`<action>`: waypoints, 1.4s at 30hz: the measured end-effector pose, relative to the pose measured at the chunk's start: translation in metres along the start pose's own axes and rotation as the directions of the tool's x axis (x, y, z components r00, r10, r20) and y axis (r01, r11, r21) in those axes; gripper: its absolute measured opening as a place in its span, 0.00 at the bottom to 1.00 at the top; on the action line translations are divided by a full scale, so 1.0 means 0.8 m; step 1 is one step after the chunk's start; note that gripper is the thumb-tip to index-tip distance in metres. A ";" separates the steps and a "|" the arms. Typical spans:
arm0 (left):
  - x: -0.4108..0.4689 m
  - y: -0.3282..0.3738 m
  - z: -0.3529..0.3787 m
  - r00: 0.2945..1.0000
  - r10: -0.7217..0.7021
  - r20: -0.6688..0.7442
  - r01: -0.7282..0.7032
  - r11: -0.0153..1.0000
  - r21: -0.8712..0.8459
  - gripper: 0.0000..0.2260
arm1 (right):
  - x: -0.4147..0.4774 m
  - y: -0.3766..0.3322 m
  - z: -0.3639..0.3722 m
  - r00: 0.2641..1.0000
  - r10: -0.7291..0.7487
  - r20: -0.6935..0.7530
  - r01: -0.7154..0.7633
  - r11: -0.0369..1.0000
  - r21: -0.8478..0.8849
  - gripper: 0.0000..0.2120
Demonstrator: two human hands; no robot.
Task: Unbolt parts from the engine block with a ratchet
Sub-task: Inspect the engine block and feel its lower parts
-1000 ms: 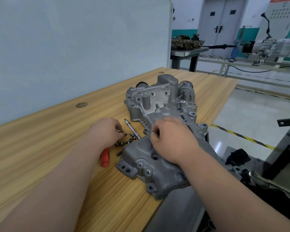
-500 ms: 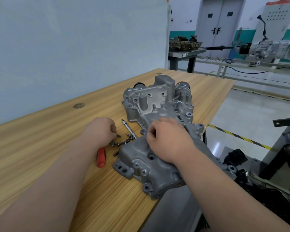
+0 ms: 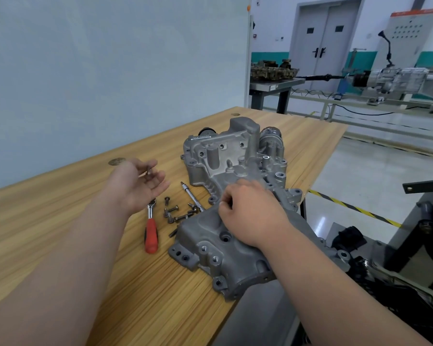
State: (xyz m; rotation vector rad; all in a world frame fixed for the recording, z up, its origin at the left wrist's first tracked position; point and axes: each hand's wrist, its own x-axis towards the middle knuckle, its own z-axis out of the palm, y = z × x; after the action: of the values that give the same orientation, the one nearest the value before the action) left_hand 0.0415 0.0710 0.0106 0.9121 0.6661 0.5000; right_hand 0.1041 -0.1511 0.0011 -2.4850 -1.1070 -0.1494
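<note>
Handling the engine block [image 3: 218,253]: I am judging it a heavy, rigid metal casting that is not going to slide easily. It is lying flat on the wooden table [image 3: 60,221], with its right side reaching past the table's edge.
Holding the block: I am favouring the thick flanges and bosses, bracing it downward rather than lifting it.
Ratchet [image 3: 151,233]: it is lying untouched on the table just left of the block. I am expecting the red handle to give the surest hold.
Loose bolts [image 3: 174,213]: small, light and likely to roll, they are lying between the ratchet and the block, beside an extension bar [image 3: 191,196].
Left hand [image 3: 138,183]: it is hovering over the table, palm turned up, fingers loosely spread.
Right hand [image 3: 253,216]: it is resting on the block's middle with fingers curled and thumb against forefinger. I cannot tell whether they are pinching a bolt, since the knuckles are hiding it.
</note>
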 end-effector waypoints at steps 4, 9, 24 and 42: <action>-0.001 -0.015 0.002 0.978 0.201 -0.055 -0.116 0.744 0.658 0.11 | 0.001 0.000 -0.001 1.000 -0.004 0.009 0.004 1.000 -0.004 0.05; -0.002 -0.034 -0.002 0.936 0.216 0.277 -0.234 -0.204 0.951 0.06 | 0.001 0.000 -0.001 1.000 -0.010 0.009 0.010 1.000 0.000 0.05; -0.019 0.000 0.014 0.987 0.133 0.086 -0.157 0.903 0.399 0.08 | 0.001 0.001 -0.001 0.999 -0.039 -0.026 0.040 0.999 0.032 0.06; -0.059 -0.057 0.063 0.951 0.248 0.184 -0.294 0.544 0.786 0.08 | -0.035 0.066 -0.059 0.780 0.455 0.429 -0.555 0.820 0.140 0.23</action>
State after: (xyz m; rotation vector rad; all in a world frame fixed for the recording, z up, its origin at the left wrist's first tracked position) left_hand 0.0496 -0.0114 0.0090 1.9347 0.7110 0.4359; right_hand 0.1270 -0.2217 0.0191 -2.5196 -0.4822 0.6240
